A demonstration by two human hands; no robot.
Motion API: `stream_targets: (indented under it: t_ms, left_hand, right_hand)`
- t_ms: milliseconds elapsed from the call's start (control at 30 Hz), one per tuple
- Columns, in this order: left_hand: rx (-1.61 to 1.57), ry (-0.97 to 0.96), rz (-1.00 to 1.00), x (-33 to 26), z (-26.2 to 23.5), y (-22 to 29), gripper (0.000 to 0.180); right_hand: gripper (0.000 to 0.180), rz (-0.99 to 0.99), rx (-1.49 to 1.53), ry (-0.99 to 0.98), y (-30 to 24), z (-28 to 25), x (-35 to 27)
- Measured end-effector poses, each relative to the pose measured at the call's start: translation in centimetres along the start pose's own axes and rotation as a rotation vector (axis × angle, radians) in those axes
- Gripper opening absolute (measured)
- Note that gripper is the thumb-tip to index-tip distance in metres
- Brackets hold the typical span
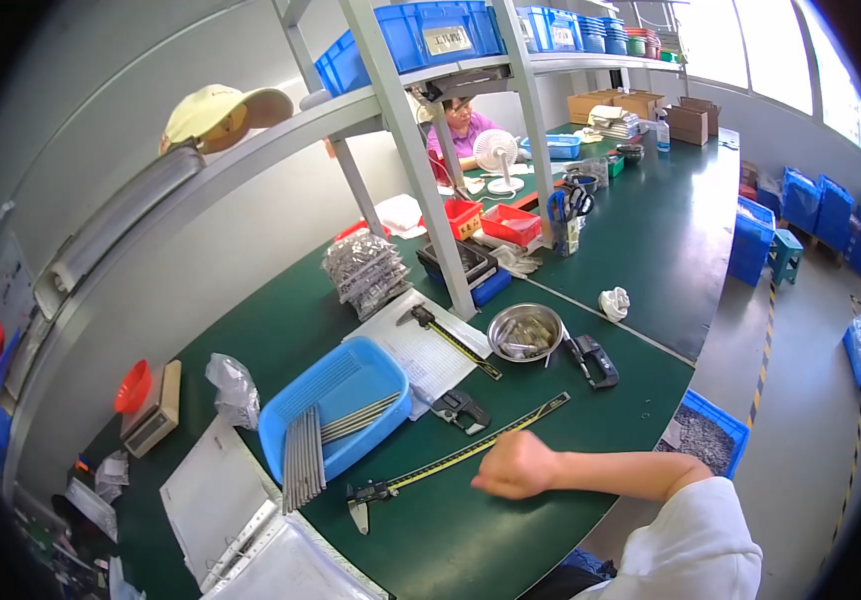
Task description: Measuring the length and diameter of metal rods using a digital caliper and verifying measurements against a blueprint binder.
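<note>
Right hand curled into a fist just beside the long digital caliper; whether it enclosed anything could not be told. Left hand out of view. Caliper lay slantwise on the green table, jaws near the steel rods overhanging the blue tray. Judged best: steady beam, square jaws, light closing. Bare tabletop reached the near edge; digital micrometer crowded the far side.
</note>
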State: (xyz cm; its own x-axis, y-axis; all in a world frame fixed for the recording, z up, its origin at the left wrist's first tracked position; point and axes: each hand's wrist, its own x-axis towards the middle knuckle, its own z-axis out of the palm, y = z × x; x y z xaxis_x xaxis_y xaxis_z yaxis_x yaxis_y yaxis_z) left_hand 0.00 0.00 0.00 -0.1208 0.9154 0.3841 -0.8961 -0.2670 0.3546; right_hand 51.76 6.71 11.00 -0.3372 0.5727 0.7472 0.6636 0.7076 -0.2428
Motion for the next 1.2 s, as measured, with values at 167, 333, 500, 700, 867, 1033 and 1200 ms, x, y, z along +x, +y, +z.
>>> stream_targets:
  t_ms: [167, 333, 500, 700, 867, 1033, 1200]
  left_hand:
    - [1.234, 0.446, 0.684, 4.5, 23.8, -3.5, 0.03]
    - [0.985, 0.25, 0.489, 16.1, 27.4, -7.7, 0.023]
    - [1.368, 0.09, 0.604, 23.7, 27.9, -11.7, 0.025]
    - [2.072, -0.053, -0.448, 31.3, 24.7, -18.0, 0.045]
    - [2.542, -0.32, -0.718, 33.4, 18.7, -23.1, 0.049]
    - [2.745, -0.499, -0.903, 34.5, 15.5, -24.9, 0.046]
    - [2.843, -0.566, -0.723, 33.4, 16.2, -25.9, 0.043]
  right_hand:
    - [0.035, -0.124, 0.366, -0.082, -6.2, 4.0, -0.6]
    - [0.032, -0.358, 0.464, -0.198, -4.8, 3.6, -0.5]
    - [0.035, -0.269, 0.556, -0.229, -4.6, 3.8, -0.1]
    - [0.035, -0.223, 0.582, -0.281, -5.0, 4.2, -0.8]
    - [0.034, -0.204, 0.58, -0.333, -5.1, 4.9, -1.4]
    - [0.034, -0.183, 0.6, -0.332, -5.3, 4.9, -1.3]
    - [0.035, -0.183, 0.597, -0.322, -4.5, 4.4, -1.3]
